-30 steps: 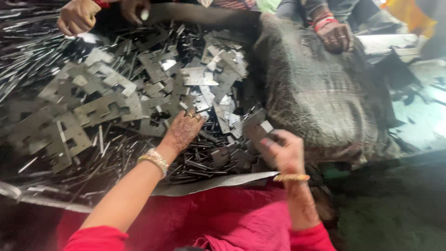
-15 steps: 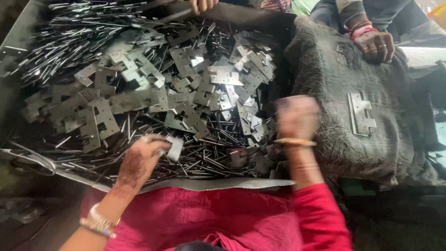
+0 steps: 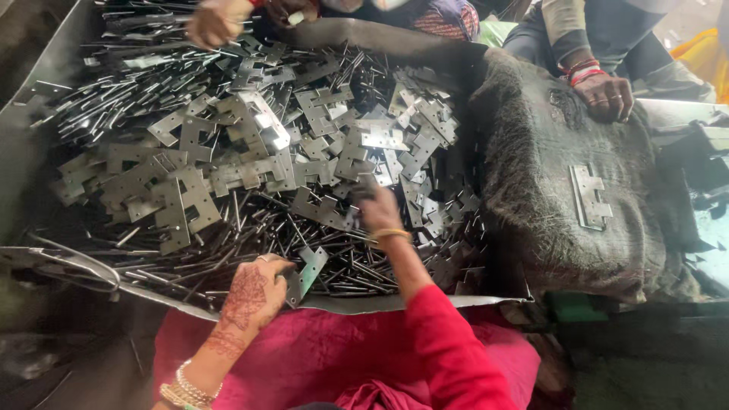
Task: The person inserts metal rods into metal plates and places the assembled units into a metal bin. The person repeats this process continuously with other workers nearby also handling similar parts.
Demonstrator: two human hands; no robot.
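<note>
pinching a hinge plate (image 3: 306, 272) in left hand (image 3: 254, 292) grip, right hand (image 3: 377, 211) grip unclear among plates (image 3: 228, 152)

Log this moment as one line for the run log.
left hand: holds hinge plate | right hand: reaching into plate pile | finished hinge: on burlap sack

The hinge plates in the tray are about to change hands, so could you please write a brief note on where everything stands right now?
Left hand: holds one hinge plate at the tray's near edge.
Right hand: reaching into the heap of plates; whether it grips one cannot be told.
Loose metal pins lie under and around the heap.
Done: one assembled hinge lies on the sackcloth pad to the right.
Left: the large heap is unsorted.
Other people's hands work at the far side.
</note>
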